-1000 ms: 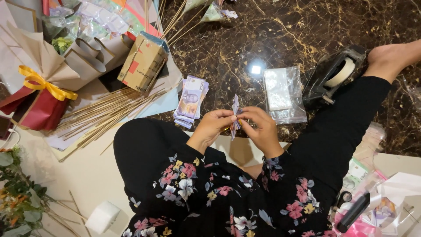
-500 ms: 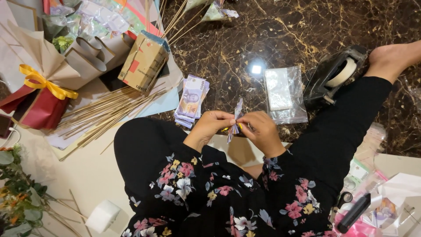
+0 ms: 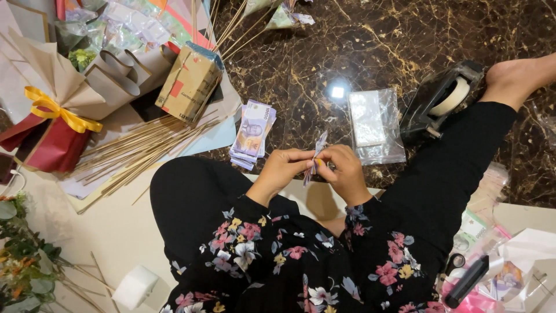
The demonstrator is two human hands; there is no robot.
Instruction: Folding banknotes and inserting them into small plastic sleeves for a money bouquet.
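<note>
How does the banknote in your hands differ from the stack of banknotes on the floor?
The folded banknote is a single note, pleated narrow and held on edge between the left hand and right hand; the banknote stack holds several notes lying flat and unfolded on the dark marble floor. The folded banknote is off the floor; the banknote stack lies untouched. Both look purplish.

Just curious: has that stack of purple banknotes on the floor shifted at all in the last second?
No. The stack of purple banknotes lies in the same spot, right of the cardboard box and left of the clear plastic sleeves.
</note>
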